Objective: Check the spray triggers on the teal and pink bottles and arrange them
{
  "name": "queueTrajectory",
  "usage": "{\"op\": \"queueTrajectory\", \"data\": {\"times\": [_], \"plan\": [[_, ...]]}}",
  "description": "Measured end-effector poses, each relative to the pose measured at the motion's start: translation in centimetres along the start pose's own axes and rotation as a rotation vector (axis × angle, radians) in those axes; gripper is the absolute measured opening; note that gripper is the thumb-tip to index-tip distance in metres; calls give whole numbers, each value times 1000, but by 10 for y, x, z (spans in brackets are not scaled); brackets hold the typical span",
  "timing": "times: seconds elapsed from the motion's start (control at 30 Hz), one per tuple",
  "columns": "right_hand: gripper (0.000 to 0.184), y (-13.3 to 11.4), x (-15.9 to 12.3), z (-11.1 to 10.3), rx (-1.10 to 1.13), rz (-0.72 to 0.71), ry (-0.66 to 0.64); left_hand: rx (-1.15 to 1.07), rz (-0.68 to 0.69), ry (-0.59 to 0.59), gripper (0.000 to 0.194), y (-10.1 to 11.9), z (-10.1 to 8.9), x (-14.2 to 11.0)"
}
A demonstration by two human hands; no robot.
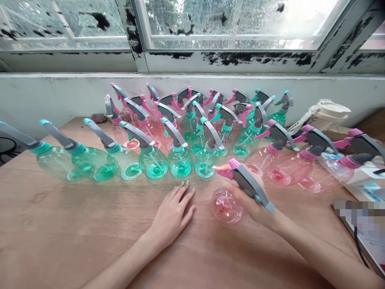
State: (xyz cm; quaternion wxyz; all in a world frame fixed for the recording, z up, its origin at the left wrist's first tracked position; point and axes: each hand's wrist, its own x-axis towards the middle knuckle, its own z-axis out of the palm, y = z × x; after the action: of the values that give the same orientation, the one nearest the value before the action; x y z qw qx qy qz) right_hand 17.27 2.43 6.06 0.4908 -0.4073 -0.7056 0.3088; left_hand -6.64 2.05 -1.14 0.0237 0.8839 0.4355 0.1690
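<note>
My right hand is wrapped round the neck of a pink spray bottle, whose grey and pink trigger head rises above the fingers. The bottle is tilted, and I cannot tell whether its base touches the wood. To the left, my left hand lies flat on the table with fingers stretched out and nothing in it. Just beyond my hands runs a front row of green spray bottles. Several pink spray bottles stand to the right, partly behind my right hand.
More pink and green spray bottles crowd the back of the wooden table, near the wall under the windows. A lidded cup stands at the back right. White boxes and a dark-edged flat object lie along the right edge.
</note>
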Motion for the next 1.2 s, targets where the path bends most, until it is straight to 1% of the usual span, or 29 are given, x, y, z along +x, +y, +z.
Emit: {"op": "queueTrajectory", "data": {"times": [0.37,0.7,0.9,0.97,1.0,1.03,1.07,1.13,1.2], "plan": [[28,0,-2,0,4,9,6,-11,-2,14,37,0,1,0],[29,0,-2,0,5,7,4,13,2,-1,38,0,0,0],[26,0,0,0,-32,-46,12,0,1,1,38,-1,1,0],[20,-2,2,-1,-54,-51,0,0,-2,-2,38,-1,1,0],[14,-3,4,-1,-60,-63,-1,1,-3,-4,38,0,1,0],[6,-4,5,-1,-65,-84,4,0,-4,-5,38,0,1,0],[4,-5,6,-2,-72,-108,14,-1,-5,-6,38,0,0,1],[12,-5,8,-2,-85,-156,25,-2,-9,-7,37,1,0,1],[13,-5,8,-2,-78,-163,18,-2,-12,-4,37,1,-1,1]]}}
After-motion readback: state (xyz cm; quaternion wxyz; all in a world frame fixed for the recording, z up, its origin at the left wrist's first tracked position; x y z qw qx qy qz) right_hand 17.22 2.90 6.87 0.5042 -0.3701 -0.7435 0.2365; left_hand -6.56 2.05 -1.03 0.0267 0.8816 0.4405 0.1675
